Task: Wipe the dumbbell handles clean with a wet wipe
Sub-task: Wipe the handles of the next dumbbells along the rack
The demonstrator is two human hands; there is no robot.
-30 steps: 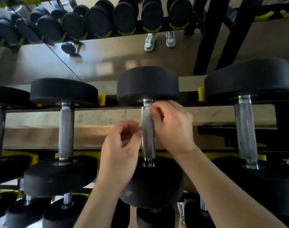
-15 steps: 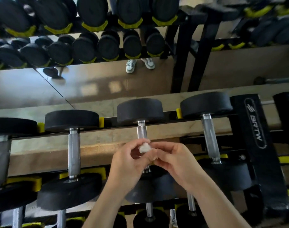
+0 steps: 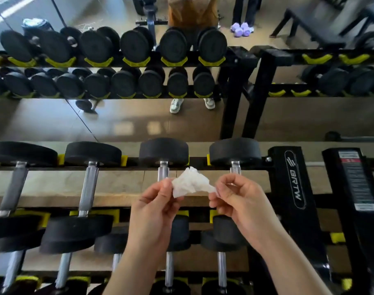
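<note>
A crumpled white wet wipe [image 3: 190, 184] is stretched between my two hands, above the rack. My left hand [image 3: 156, 211] pinches its left edge and my right hand [image 3: 241, 205] pinches its right end. Behind the wipe stands a black dumbbell [image 3: 163, 154] with a steel handle [image 3: 163, 172], mostly hidden by my left hand. To its right another dumbbell [image 3: 235, 153] shows only a short piece of handle [image 3: 235, 167] above my right hand. Neither hand touches a handle.
More dumbbells [image 3: 92, 153] lie on the rack to the left, with steel handles [image 3: 88, 188]. A lower row of dumbbells [image 3: 75, 233] sits beneath. A black rack post [image 3: 294, 184] stands at the right. A mirror behind reflects more racks and a person's shoes [image 3: 176, 105].
My right hand left the middle dumbbell's handle. Both hands drew back from the rack and now spread the wipe apart between them. The view pulled back and shifted up.
</note>
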